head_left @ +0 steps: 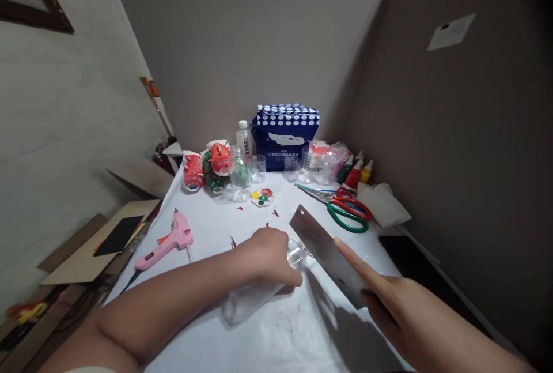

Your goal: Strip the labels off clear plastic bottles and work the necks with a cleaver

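Note:
My left hand [271, 255] is wrapped round a clear plastic bottle [253, 304] that lies on its side on the white-covered table [207, 341]. The bottle's narrower end points right, towards a cleaver [326, 257]. My right hand [389, 301] grips the cleaver by its handle, with the index finger stretched along the back of the blade. The blade stands tilted close to the bottle's end; whether it touches the plastic I cannot tell. My left forearm and hand hide part of the bottle.
A pink glue gun [168, 240] lies left. Green-handled scissors [348, 220] and a dark flat slab [423, 281] are at right. Behind stand red painted bottle figures [221, 159], a paint palette [262, 197], a blue bag [285, 136] and paint bottles [354, 174].

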A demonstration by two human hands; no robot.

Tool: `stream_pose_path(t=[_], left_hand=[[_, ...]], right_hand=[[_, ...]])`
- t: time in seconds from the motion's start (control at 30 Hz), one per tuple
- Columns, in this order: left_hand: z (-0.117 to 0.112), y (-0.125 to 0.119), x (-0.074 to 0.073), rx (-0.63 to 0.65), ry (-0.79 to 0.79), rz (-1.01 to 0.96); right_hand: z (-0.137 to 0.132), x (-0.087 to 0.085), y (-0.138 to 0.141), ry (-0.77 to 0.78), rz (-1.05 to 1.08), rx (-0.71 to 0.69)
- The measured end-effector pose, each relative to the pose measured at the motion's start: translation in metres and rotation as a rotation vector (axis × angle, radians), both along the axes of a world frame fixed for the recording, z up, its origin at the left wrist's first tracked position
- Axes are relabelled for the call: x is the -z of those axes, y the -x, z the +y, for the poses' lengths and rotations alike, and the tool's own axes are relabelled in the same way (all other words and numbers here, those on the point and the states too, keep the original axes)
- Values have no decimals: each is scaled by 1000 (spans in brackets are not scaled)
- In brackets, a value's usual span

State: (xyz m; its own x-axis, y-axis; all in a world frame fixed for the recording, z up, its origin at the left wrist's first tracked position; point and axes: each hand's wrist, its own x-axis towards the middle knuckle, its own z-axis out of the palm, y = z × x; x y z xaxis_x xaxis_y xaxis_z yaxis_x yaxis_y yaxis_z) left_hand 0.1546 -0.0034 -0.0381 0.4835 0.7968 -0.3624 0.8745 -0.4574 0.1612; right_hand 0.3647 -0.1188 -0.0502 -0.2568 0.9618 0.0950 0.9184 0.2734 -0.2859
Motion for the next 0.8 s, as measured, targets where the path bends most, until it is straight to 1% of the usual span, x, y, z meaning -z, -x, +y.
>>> stream_pose_path(t=[0.07,0.13,0.27,0.37,0.43,0.57,0.67,0.73,0.8], left_hand=[[1,-1,0,12,-4,8],[0,-2,-1,13,-19,10],[-4,-4,-3,-11,-66,34],[-6,-4,-4,-62,-51,32],[-7,-4,-4,-76,-43,31],[-4,-2,0,-32,-52,28],[0,-1,3,-10,-21,-2],[2,-1,4,0,-17,-1],[2,-1,2,2,-22,14]], right_hand=[[3,-7,-2,74,34,-10],[15,-13,1,112,47,-4],[48,-17,12,85,64,2],[58,-13,18,55,80,0],[51,-8,18,31,67,-3],[20,2,7,57,17,-23],[3,3,-4,95,-2,-9],[3,-2,-6,101,-24,6],[12,-8,-2,101,-67,11]])
